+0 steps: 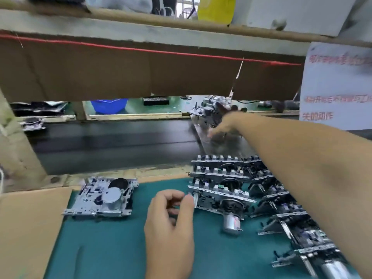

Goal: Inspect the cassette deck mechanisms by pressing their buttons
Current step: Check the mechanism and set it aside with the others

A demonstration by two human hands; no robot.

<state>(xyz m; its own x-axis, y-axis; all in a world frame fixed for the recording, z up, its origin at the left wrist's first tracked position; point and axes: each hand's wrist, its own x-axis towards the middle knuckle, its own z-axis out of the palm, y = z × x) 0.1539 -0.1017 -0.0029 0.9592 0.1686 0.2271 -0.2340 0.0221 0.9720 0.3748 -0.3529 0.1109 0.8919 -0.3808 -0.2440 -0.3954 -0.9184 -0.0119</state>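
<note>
Holding a rigid, fragile cassette mechanism (205,114) by its frame, right hand (223,127) grips; left hand (171,210) loosely curled, empty.

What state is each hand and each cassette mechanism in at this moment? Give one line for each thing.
Right hand: stretched out over the dark belt, holding a mechanism; blurred.
Held mechanism: lifted, tilted, above the belt.
Left hand: fingers loosely curled, holding nothing, beside the stack.
Lone mechanism: lying flat on the green mat, untouched.
Stacked mechanisms: piled in rows, leaning, buttons on top.
</note>
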